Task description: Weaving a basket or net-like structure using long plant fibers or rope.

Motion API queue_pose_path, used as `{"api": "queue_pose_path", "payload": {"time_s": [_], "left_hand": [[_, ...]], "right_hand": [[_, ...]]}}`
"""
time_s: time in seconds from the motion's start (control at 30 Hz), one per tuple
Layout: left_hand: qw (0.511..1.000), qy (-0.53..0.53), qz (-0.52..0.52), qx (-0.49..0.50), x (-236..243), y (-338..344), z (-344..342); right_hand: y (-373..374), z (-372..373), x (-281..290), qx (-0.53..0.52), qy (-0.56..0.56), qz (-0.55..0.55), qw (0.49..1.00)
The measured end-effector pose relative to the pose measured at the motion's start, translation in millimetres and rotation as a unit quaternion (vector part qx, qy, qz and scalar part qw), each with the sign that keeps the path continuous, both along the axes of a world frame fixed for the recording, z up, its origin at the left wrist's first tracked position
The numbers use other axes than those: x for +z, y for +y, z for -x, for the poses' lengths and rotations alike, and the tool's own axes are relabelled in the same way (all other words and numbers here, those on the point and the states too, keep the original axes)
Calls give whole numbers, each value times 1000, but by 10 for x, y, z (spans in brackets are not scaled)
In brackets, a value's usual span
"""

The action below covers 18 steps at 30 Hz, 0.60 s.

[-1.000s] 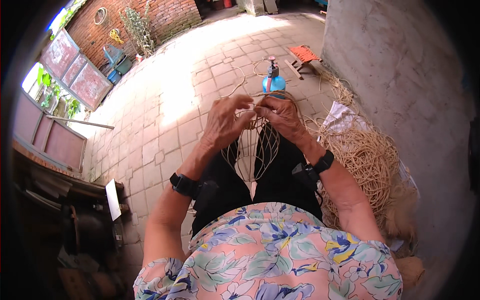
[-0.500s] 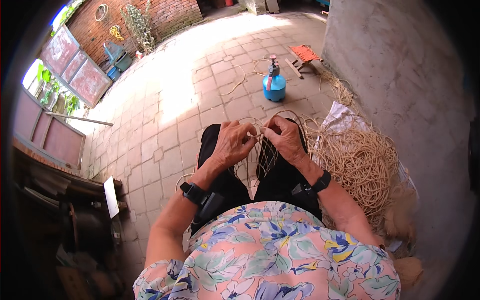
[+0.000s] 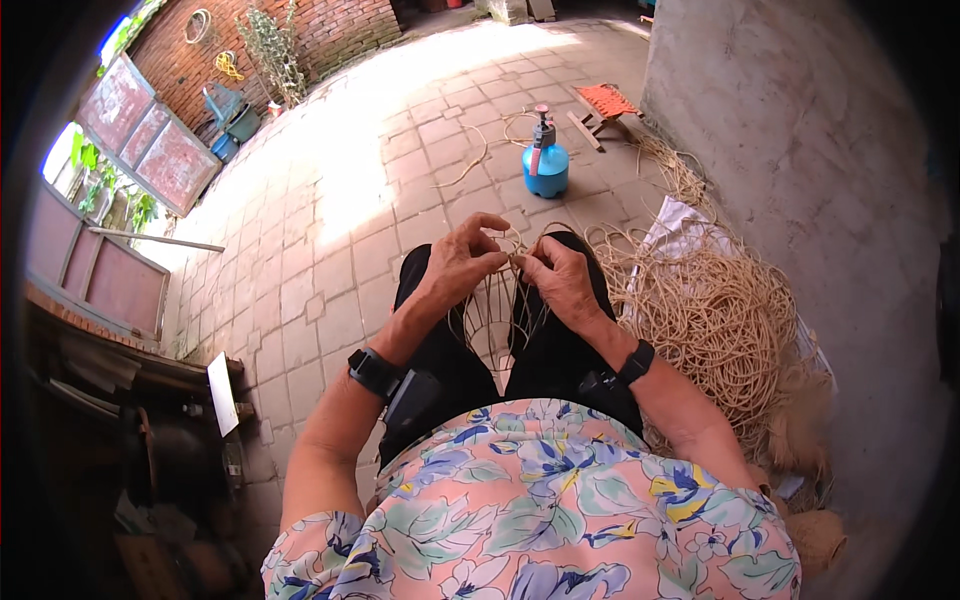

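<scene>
Over my lap hangs an openwork piece of thin beige cord [image 3: 490,318], its strands spreading down between my knees. My left hand [image 3: 462,262] is at its top edge, thumb close against the cord and forefinger arched up and away from the thumb. Opposite it, my right hand [image 3: 562,284] pinches the cord between thumb and bent fingers. The two thumbs almost meet at the top of the piece. A cord loop arches over my right knee, beside the right hand. The exact crossing of strands at the fingertips is too small to make out.
A big tangled heap of beige cord [image 3: 710,335] lies to my right on a white sack [image 3: 682,228], against a grey wall [image 3: 800,160]. Ahead stand a blue pump sprayer [image 3: 546,172] and a low folding stool [image 3: 606,100] with an orange seat. Dark clutter fills the left side.
My left hand has shifted slightly up and its forefinger has lifted away from the thumb. The right hand keeps its pinch, tilted a little differently. The cord piece hangs slightly further left.
</scene>
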<state>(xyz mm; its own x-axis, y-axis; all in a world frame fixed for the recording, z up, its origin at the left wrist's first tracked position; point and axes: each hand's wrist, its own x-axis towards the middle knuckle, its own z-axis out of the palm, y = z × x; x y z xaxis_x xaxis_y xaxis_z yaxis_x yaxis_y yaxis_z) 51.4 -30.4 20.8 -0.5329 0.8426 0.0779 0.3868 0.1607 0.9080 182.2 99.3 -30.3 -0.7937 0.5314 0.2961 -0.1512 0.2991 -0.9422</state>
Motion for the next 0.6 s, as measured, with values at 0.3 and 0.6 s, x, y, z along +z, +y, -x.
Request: {"api": "queue_pose_path", "payload": {"time_s": [0.3,0.6], "left_hand": [[965,-249,-72,46,-384,-69,146],[975,-203,-18,-85,48,-49,204]], "right_hand": [[82,-25,-478,90,-84,141,982],[-71,-222,68,75,-80,36,993]]}}
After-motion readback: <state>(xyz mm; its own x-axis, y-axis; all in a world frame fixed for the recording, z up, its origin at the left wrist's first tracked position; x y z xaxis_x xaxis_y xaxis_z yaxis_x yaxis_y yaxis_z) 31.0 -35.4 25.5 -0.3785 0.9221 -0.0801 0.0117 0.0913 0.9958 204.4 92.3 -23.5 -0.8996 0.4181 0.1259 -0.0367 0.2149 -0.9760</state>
